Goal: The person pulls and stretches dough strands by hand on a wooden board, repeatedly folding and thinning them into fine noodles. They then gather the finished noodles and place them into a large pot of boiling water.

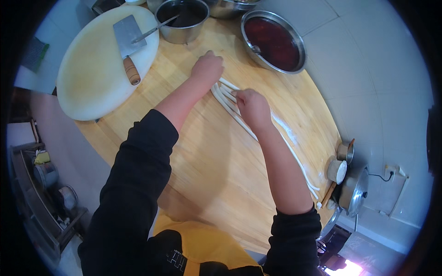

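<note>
Several long white dough strands (238, 119) lie side by side on a wooden worktop (193, 151) and run down to the right. My left hand (208, 70) is closed over their upper ends, which are hidden under the palm. A little lower and to the right, my right hand (253, 107) has its fingers curled and its thumb pinched in at the strands. Its grip is partly hidden by the hand itself. Past my right forearm the strands reappear, and their thin tails end near the right edge of the worktop. White flour (285, 127) is dusted beside them.
A round white cutting board (89, 76) at upper left bears a dough scraper (129, 38). Behind stand a metal pot (183, 32) of dark liquid with a ladle (155, 29), and a bowl (300, 65) of red liquid. At right are a cup of flour (336, 171) and a lidded pan (355, 193).
</note>
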